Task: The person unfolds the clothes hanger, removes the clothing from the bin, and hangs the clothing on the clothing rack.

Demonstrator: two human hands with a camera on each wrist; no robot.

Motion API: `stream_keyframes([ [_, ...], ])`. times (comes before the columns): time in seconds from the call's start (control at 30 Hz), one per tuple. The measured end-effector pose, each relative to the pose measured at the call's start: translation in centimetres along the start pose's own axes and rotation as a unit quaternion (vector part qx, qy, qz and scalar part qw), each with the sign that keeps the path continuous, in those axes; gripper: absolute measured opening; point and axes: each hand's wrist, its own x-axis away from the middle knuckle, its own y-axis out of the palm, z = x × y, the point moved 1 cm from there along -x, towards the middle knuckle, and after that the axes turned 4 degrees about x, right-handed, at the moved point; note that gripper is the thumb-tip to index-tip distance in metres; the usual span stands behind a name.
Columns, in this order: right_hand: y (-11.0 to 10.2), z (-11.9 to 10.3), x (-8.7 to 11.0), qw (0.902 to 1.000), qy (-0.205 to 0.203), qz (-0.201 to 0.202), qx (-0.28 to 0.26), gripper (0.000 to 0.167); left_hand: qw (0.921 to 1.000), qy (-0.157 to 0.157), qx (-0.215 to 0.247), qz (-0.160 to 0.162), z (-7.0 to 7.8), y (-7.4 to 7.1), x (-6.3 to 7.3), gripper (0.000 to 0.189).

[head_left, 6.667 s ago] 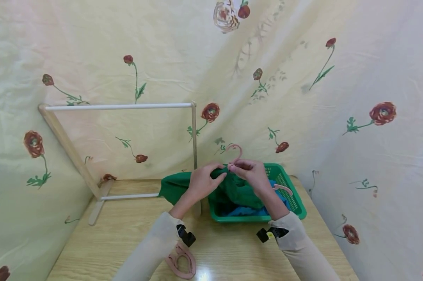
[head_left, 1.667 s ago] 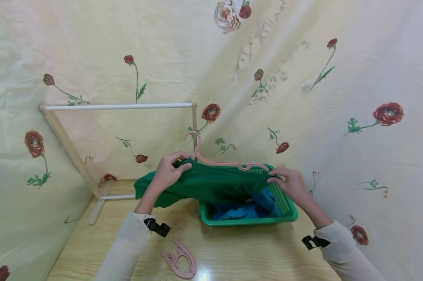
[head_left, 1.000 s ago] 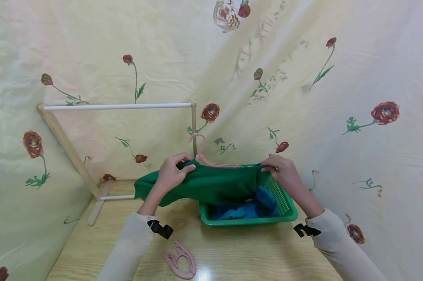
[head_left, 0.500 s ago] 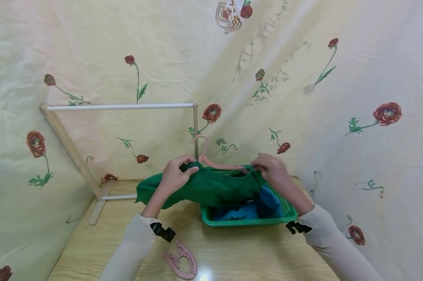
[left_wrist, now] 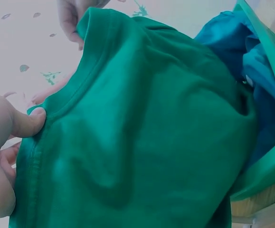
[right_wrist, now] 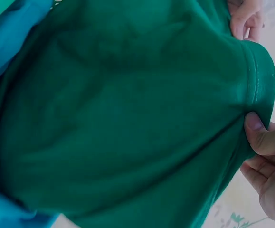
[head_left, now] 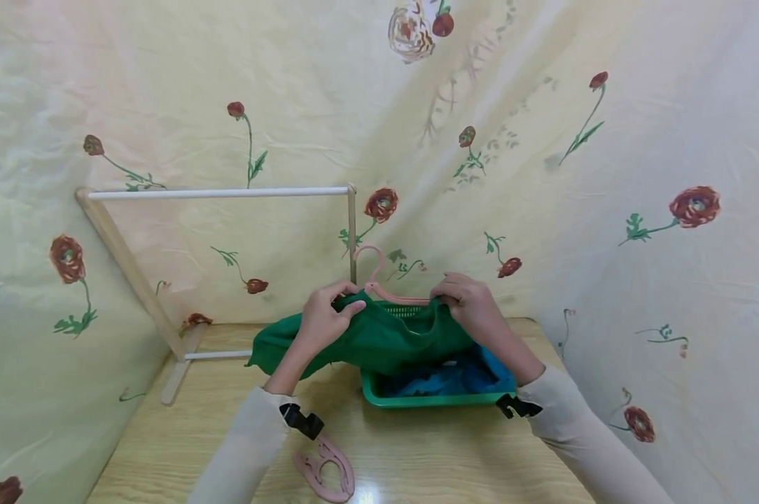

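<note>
A green shirt (head_left: 379,336) is stretched between both hands above the front of the basket. My left hand (head_left: 325,315) pinches its neckline at the left shoulder, thumb in front, as the left wrist view shows. On the other side of the collar, my right hand (head_left: 470,308) pinches the shirt near the right shoulder; its thumb (right_wrist: 257,128) presses on the collar seam in the right wrist view. A pink hanger (head_left: 395,295) stands with its hook up behind the neckline. Its right arm runs to my right hand, and its left part is hidden by the shirt.
A green basket (head_left: 439,401) holds blue cloth (head_left: 455,378) under the shirt. A wooden rack with a white top rod (head_left: 222,192) stands at the back left. One folded pink hanger (head_left: 329,476) lies on the table near the front, close to my left forearm.
Earlier both hands were together at the hanger's neck; then the shirt was spread out along its right arm. Since then my right hand has moved left along the collar, covering the arm's end.
</note>
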Motion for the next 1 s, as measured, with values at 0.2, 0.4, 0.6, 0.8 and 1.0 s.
stream_keyframes([
  [0.2, 1.0, -1.2, -0.8, 0.9998, -0.018, -0.005, -0.001, 0.027, 0.9997, 0.004, 0.024, 0.005, 0.1, 0.7, 0.0, 0.01],
  [0.4, 1.7, -1.5, -0.8, 0.9995, -0.018, -0.018, 0.018, 0.025, 0.9987, 0.004, 0.05, -0.005, 0.1, 1.2, 0.2, 0.009],
  [0.6, 1.4, -0.9, 0.0, 0.9987, 0.035, -0.027, 0.027, 0.023, 0.9974, -0.006, 0.071, -0.01, 0.1, 1.1, 0.3, 0.01],
  [0.8, 0.6, 0.1, 1.1, 0.9897, 0.124, -0.011, 0.07, 0.053, 0.9966, 0.008, 0.081, 0.008, 0.3, 0.4, 0.2, 0.011],
  [1.0, -0.3, 0.9, 1.6, 0.9878, 0.141, 0.015, 0.065, 0.032, 0.996, 0.009, 0.087, 0.019, 0.5, -0.3, 0.1, 0.012],
])
